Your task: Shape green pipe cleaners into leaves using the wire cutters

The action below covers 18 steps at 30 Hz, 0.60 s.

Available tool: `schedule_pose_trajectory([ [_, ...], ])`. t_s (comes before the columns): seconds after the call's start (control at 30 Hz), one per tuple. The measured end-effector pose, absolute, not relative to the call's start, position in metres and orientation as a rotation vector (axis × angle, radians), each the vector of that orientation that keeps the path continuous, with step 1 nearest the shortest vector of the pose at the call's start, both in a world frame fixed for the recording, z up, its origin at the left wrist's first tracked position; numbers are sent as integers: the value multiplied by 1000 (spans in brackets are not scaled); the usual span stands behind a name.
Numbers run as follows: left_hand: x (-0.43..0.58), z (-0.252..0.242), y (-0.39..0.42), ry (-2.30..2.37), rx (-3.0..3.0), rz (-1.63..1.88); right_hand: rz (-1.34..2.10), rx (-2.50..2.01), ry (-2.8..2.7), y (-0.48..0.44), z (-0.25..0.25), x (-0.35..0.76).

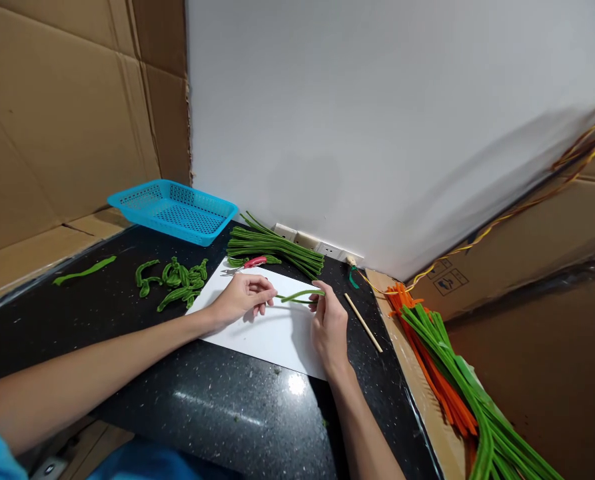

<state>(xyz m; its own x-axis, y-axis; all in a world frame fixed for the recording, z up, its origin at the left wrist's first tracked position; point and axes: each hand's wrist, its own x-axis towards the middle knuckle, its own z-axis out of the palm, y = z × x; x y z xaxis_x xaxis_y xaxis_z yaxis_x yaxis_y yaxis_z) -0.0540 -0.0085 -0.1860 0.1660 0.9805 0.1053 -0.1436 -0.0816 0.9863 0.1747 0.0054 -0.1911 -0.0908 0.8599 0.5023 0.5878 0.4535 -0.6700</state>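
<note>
Holding one fuzzy green stem point(301, 293) over the white sheet point(272, 340), toward its far edge, my left hand point(247, 298) pinches one end with the fingertips while my right hand point(330, 323) grips the doubled end. It looks only begun: bent back on itself, no more. Several curled green pieces point(180, 277) lie past the sheet's left edge on the bench point(202, 380); I judge those shaped. Plenty is left, since a thick bundle of straight stems point(277, 250) lies along the bench's far edge.
</note>
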Motion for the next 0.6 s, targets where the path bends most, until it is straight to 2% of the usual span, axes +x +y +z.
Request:
schedule_pose_trajectory([
  [0.13,-55,-185,-9,948,1266,1258,288,-1243,-1897,2,-189,174],
  [0.37,-56,-187,-9,947,1295,1223,135,-1634,-1974,-5,-178,174],
  [0.6,-54,-179,-14,926,1293,1174,170,-1631,-2130,-8,-174,170],
])
